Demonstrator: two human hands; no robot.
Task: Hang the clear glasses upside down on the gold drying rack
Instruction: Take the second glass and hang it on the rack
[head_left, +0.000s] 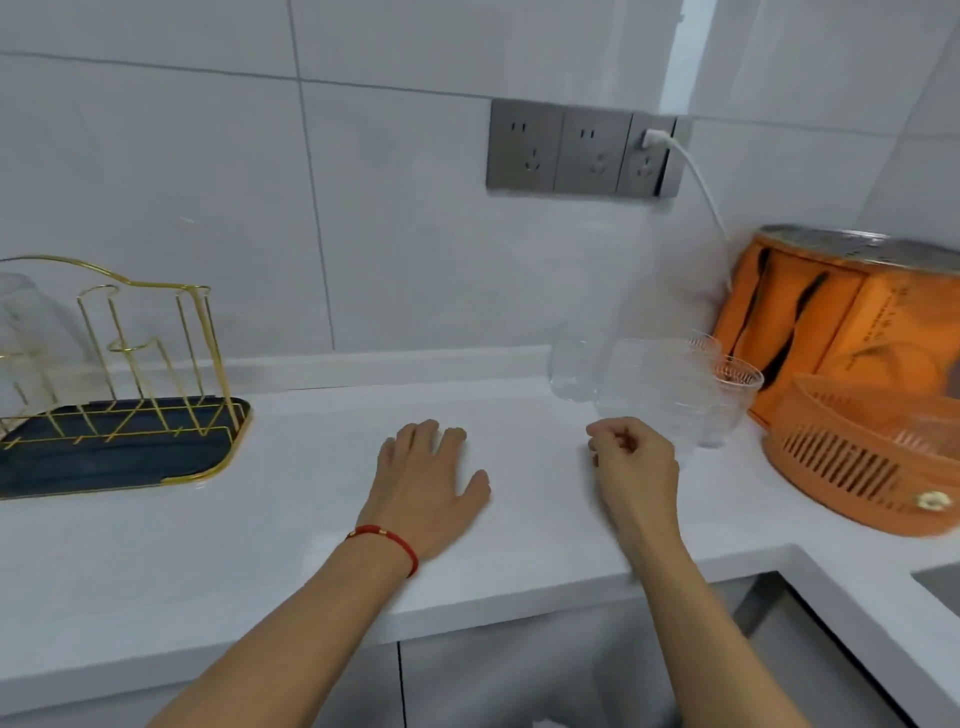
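Resting flat on the white desk (291, 525), the person's left hand (426, 488) lies palm down with its grip spread and nothing in it, a red cord bracelet (387, 543) at the wrist. The right hand (631, 467) hovers just in front of the cluster of clear glasses (654, 389), its fingers (605, 436) curled loosely inward; the grip closes on nothing, and whether the knuckles touch the nearest glass cannot be told through the blur.

Taking the gold drying rack (135, 358) as the landmark: it stands at the far left of the desk on a dark tray (104, 462) with a gold rim, and one clear glass (28, 332) already hangs upside down over its leftmost prongs, partly cut off by the frame edge. The remaining glasses stand upright, well apart from the rack, on the opposite end of the desk against the tiled wall. Beyond them, farther still from the rack, sit an orange bag (831, 322) and an orange slotted basket (852, 467). On the wall up and to the right of the rack, a row of grey sockets (566, 150) carries one white plug and cable (696, 176).
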